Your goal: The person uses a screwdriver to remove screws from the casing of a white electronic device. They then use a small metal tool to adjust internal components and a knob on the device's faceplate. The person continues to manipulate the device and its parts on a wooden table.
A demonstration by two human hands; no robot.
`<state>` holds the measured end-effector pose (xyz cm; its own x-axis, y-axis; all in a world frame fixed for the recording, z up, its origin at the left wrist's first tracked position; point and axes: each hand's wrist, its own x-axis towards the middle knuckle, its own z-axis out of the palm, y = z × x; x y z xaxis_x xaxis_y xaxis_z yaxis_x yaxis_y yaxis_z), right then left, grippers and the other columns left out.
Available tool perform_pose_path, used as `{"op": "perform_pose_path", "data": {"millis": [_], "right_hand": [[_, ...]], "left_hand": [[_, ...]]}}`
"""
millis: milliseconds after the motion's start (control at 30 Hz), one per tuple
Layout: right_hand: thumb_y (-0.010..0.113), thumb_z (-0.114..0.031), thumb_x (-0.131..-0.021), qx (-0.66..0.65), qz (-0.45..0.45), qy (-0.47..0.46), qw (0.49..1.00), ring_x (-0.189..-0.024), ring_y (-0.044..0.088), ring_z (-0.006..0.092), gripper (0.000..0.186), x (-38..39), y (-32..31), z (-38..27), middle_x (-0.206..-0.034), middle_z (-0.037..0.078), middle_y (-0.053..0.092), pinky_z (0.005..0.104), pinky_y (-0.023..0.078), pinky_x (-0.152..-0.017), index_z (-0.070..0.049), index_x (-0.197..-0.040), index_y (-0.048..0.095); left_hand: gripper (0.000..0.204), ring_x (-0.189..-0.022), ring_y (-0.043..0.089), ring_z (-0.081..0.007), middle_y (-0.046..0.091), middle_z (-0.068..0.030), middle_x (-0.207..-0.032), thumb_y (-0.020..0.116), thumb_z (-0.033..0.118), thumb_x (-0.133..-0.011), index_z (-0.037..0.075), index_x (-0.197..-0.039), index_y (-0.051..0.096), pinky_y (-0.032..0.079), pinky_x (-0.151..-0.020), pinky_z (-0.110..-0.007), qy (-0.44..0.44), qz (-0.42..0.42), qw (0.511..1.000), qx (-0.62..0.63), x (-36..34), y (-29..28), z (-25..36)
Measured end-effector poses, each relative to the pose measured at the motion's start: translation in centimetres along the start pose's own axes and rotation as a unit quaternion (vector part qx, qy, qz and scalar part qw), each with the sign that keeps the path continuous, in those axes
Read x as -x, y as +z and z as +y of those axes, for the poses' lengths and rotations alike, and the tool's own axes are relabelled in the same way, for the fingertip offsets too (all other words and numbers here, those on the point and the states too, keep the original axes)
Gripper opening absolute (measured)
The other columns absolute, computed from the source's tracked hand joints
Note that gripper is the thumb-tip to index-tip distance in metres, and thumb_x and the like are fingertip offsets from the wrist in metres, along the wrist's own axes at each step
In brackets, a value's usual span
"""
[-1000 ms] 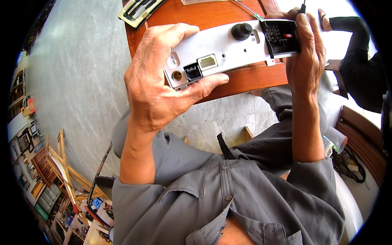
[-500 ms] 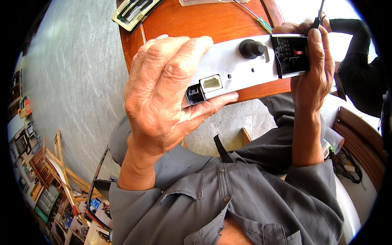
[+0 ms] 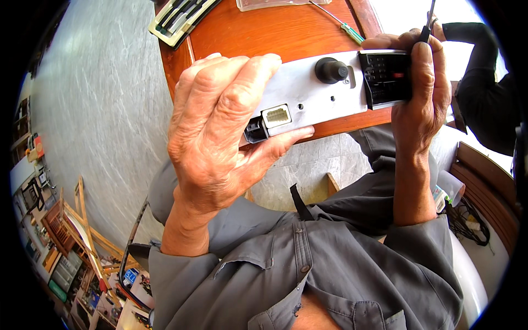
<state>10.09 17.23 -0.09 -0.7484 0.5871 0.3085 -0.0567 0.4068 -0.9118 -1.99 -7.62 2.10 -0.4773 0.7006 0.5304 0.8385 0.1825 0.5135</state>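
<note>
Between my hands, above the table, is a car stereo (image 3: 319,96) with its silver metal back panel turned up. On that panel are a black rubber stud (image 3: 331,70), a pale socket (image 3: 277,115) and a black connector block (image 3: 386,80) at the right end. My left hand (image 3: 212,121) is closed round the left end, fingers over the top and thumb along the lower edge. Closed on the right end, my right hand (image 3: 421,88) also keeps a thin dark-handled tool, like a screwdriver (image 3: 427,28), between its fingers, shaft pointing up. Its palm side is partly hidden.
On the wooden table (image 3: 247,33) lie a green-handled screwdriver (image 3: 353,34), a tool case (image 3: 180,19) and a clear plastic tray (image 3: 275,4). At right, another person's dark sleeve (image 3: 484,93) shows. Cables (image 3: 470,225) hang beside my seat; a cluttered work area lies lower left.
The car stereo has shifted slightly left, and its right end has dropped a little. Both hands keep their grip on it.
</note>
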Motion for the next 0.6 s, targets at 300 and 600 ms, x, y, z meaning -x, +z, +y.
{"op": "perform_pose_path", "data": {"millis": [300, 600], "right_hand": [[0.046, -0.036, -0.111, -0.061, -0.037, 0.003, 0.997, -0.097, 0.076, 0.0209, 0.035, -0.12, 0.26, -0.25, -0.104, 0.017, 0.077, 0.0298, 0.062, -0.085, -0.005, -0.121, 0.060], [0.050, -0.037, -0.109, -0.003, -0.021, 0.002, 1.000, -0.102, 0.074, 0.0172, 0.035, -0.30, 0.17, 0.09, -0.105, 0.011, 0.077, 0.0311, 0.061, -0.089, -0.008, -0.121, 0.063]], "left_hand": [[0.073, -0.108, 0.065, -0.0316, 0.068, -0.0161, -0.118, 0.097, 0.021, -0.062, -0.003, -0.125, 0.068, 0.057, -0.088, -0.041, -0.002, -0.001, 1.000, -0.001, 0.09, 0.08, 0.06], [0.071, -0.104, 0.067, -0.0294, 0.068, -0.0157, -0.116, 0.097, 0.022, -0.065, -0.002, -0.124, 0.067, 0.057, -0.088, -0.038, -0.008, 0.020, 1.000, 0.018, -0.36, 0.59, -0.47]]}}
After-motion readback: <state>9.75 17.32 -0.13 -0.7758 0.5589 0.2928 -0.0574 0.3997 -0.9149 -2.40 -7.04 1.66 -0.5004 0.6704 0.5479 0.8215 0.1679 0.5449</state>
